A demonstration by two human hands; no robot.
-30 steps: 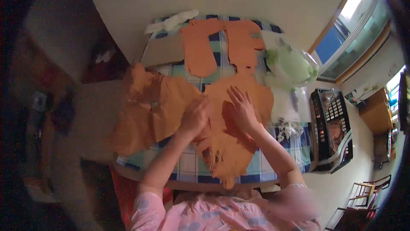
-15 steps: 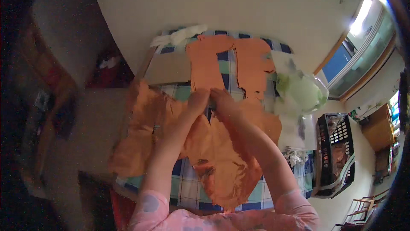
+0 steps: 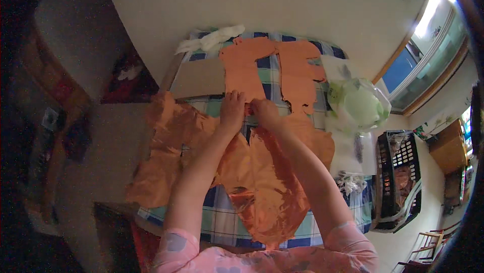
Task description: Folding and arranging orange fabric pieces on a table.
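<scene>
Flat orange cut-out sheets lie on a blue, green and white checked cloth (image 3: 222, 211). The far orange sheet (image 3: 243, 68) has a dull face. Closer to me, the orange foil sheet (image 3: 267, 187) is shiny, creased and copper-like. My left hand (image 3: 233, 112) rests at the near edge of the far sheet, its fingers stretched forward over it. Beside it, my right hand (image 3: 267, 115) is closed, pinching a bit of orange sheet at the fingertips. The two hands nearly meet. Under my left forearm spreads another orange foil piece (image 3: 166, 131).
Right of the sheets sits a pale green plastic bag (image 3: 359, 102). Farther right stands a black slotted crate (image 3: 398, 177). A white cloth strip (image 3: 214, 38) and a beige board (image 3: 199, 78) lie at the far left. A wall (image 3: 267, 0) rises behind the table.
My left hand has shifted slightly forward and its fingers have stretched out over the sheet. My right hand has drawn its fingers in, near the same spot.
</scene>
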